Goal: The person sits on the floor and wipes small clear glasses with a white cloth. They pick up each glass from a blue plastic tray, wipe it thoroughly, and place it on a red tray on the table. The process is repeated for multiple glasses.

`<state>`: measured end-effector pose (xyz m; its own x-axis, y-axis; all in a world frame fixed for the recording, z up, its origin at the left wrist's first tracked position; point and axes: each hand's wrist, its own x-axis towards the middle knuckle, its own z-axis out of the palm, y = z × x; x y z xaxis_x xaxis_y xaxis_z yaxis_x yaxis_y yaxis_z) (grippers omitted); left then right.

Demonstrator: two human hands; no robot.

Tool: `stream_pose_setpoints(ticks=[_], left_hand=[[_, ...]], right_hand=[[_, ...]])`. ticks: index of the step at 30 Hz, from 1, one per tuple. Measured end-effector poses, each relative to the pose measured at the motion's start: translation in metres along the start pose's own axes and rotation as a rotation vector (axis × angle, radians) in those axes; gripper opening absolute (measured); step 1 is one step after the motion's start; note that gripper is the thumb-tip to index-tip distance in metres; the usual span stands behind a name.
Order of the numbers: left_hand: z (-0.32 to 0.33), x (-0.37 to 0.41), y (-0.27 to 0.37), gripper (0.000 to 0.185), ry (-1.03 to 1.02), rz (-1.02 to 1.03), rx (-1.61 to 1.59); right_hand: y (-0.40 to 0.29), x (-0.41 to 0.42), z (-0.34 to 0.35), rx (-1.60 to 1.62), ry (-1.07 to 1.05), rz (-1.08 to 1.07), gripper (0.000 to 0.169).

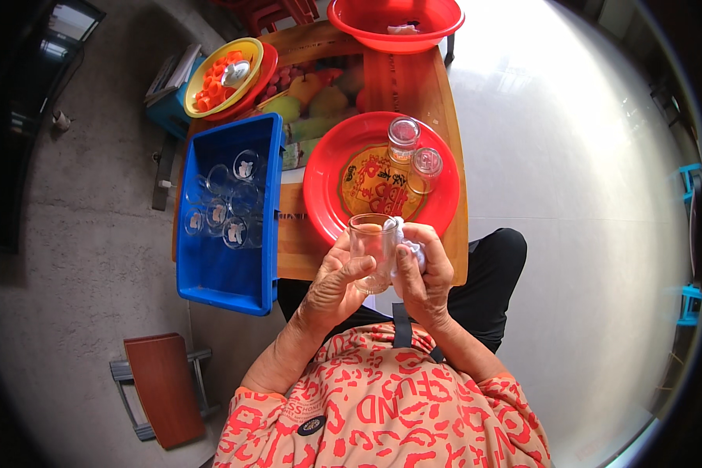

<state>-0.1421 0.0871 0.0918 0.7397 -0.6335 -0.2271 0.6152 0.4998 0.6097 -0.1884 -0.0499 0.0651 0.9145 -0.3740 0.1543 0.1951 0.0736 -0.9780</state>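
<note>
My left hand [340,275] holds a clear glass cup [375,237] upright above the near edge of the table, thumb across its front. A crumpled white cloth [414,248] is pinched in my right hand [426,269], pressed against the cup's right rim and side. Just beyond, a round red plastic tray [323,175] with a printed yellow centre carries two upside-down glass jars, one farther [403,139] and one nearer [426,167]. On the left, a blue plastic bin [225,279] contains several clear glasses [234,199], some with pale labels.
A yellow basin [256,61] with orange caps [215,85] sits in a red one at the table's far left. A red basin [380,42] stands at the far edge of the wooden table [439,88]. A folding stool [164,389] is on the floor at left.
</note>
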Motion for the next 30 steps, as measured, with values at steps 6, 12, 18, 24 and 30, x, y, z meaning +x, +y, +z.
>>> stream_pose_setpoints(ticks=[6,12,18,24,30], left_hand=[[-0.017,0.003,-0.005,0.057,0.07,0.042,-0.074],[-0.009,0.001,0.001,0.052,0.124,0.045,-0.057],[0.001,0.004,-0.006,0.059,0.06,0.147,0.119],[-0.014,0.003,-0.006,0.065,0.117,0.143,0.114],[-0.015,0.009,-0.012,0.064,0.177,0.206,0.076]], right_hand=[[0.005,-0.002,-0.003,-0.124,-0.091,-0.235,0.024],[-0.003,0.004,-0.008,-0.175,-0.078,-0.292,0.025],[-0.005,0.015,-0.002,0.055,-0.124,0.068,0.023],[-0.003,0.022,-0.004,0.399,-0.356,0.459,0.031],[0.007,0.01,0.001,0.45,-0.369,0.506,0.029]])
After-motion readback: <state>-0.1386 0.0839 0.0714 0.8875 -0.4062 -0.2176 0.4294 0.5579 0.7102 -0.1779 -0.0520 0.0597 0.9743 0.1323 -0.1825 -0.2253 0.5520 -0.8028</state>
